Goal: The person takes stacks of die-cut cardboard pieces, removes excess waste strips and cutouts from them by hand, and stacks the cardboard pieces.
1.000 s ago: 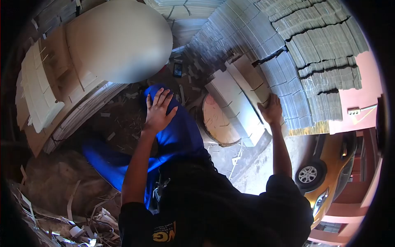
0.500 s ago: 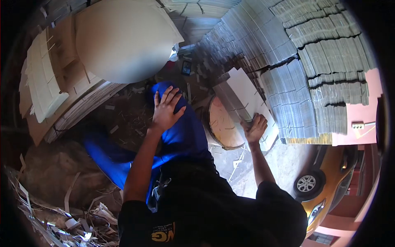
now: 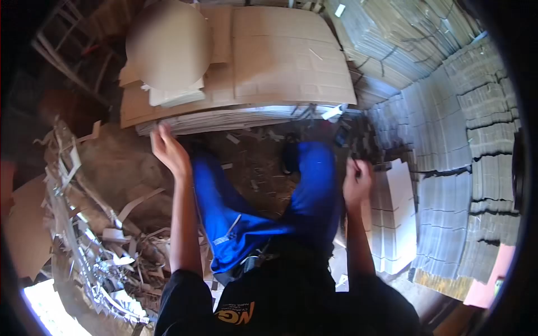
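Note:
My left hand [image 3: 170, 152] is raised by the front left edge of a low stack of flat cardboard sheets [image 3: 224, 119]. Its fingers are stretched out, slightly blurred, and I see nothing in them. My right hand [image 3: 357, 180] is curled beside my right knee, around a small dark thing that I cannot make out. Just right of that hand stands a bundle of pale cut card [image 3: 392, 215]. On top of the big stack lie brown cardboard sheets [image 3: 286, 56] and a small pile of pale card pieces [image 3: 176, 96].
Tall stacks of tied card [image 3: 443, 129] line the right side. A heap of paper and cardboard scraps [image 3: 109, 263] lies at the left. Offcuts litter the floor [image 3: 252, 168] between my legs. A dark flat device [image 3: 341, 136] lies near the right end of the stack.
My view has swung left towards the big cardboard stack. My left hand has left my knee and lifted towards the stack's edge. My right hand has come off the pale card bundle.

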Demonstrator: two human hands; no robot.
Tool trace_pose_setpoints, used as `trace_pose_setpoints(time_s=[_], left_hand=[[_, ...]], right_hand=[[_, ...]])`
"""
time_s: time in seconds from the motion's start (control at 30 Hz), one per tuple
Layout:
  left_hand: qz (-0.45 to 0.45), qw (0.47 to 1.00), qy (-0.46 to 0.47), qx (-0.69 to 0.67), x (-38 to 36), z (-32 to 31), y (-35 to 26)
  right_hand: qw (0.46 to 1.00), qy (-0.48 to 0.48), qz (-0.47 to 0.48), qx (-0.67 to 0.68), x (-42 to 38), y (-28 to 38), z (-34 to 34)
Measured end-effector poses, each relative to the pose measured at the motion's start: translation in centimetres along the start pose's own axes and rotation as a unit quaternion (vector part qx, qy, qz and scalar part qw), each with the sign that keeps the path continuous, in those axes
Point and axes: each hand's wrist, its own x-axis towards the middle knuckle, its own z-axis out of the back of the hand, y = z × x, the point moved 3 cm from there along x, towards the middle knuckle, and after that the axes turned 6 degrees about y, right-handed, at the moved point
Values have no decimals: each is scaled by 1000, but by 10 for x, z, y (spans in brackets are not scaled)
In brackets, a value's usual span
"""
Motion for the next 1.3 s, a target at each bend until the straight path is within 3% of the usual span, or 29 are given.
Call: trace_pose_setpoints(time_s=[0.07,0.13,0.17,0.23,0.27,0.3,0.37,0.4,0.5,0.67,0.77,0.83,0.9,0.97,1.1,1.17,1.2,1.27,1.3], left_hand=[[-28,998,-42,40,54,13,-18],[-69,994,-28,76,100,14,-15],[-83,993,-32,76,119,14,-8],[208,973,64,80,152,6,39],[261,956,111,79,161,3,62],[311,934,159,78,167,1,77],[328,915,230,-37,155,-12,75],[292,926,240,-1,152,-11,71],[271,927,257,23,152,-19,56],[355,880,314,22,130,-18,38],[370,848,379,5,102,-28,22],[360,815,453,-27,66,-31,6],[359,820,442,-55,32,-30,-3],[361,825,428,-77,-6,-29,-6],[373,816,408,-167,-93,-45,-10],[384,804,404,-208,-138,-57,-20],[367,802,421,-215,-159,-65,-34],[355,796,429,-239,-193,-83,-43],[343,788,446,-252,-210,-95,-45]], right_hand=[[969,75,-96,216,35,46,-78],[906,141,-82,390,68,113,-152],[886,207,-75,409,85,153,-177],[852,335,-152,374,115,196,-248],[824,419,-190,332,124,213,-271],[824,411,-180,345,125,227,-295],[774,369,-299,420,124,245,-342],[775,363,-286,431,133,250,-355],[679,540,-193,458,137,258,-377],[634,567,-271,451,146,247,-371],[682,549,-287,388,157,209,-349],[664,565,-292,394,147,198,-307],[657,579,-291,386,137,188,-270],[658,608,-198,397,127,181,-240],[637,639,-146,406,116,149,-181],[718,606,-75,335,117,151,-118],[719,611,-78,323,118,142,-98],[750,609,75,246,122,133,-59],[749,617,73,229,121,132,-40]])
